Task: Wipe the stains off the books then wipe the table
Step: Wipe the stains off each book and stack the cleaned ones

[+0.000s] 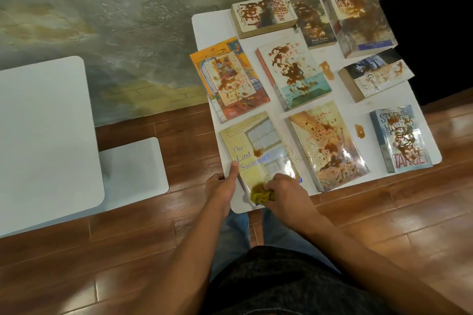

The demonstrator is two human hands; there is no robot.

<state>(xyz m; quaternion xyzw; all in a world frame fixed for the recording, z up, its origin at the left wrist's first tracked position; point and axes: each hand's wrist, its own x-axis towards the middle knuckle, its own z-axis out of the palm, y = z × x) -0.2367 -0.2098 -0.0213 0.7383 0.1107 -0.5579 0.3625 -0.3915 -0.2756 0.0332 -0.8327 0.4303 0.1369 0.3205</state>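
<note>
A pale yellow paperback titled "The Last Summer" (256, 153) lies at the near left corner of a white square table (335, 181). The left hand (220, 184) grips its left edge, thumb on the cover. The right hand (286, 192) clutches a crumpled mustard-yellow cloth (259, 194) on its near end. Eight other brown-stained books lie beyond and right of it.

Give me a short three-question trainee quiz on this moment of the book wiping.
1. True or false: the right hand grips a crumpled mustard-yellow cloth.
2. Which glossy paperback does the left hand steady? A) pale yellow "The Last Summer" book B) blue-grey "Target" book C) cream "Prey" book
3. Fill in: brown stain puddles lie on the bare white ___ between books.

Key: 1 true; 2 A; 3 table.
</note>
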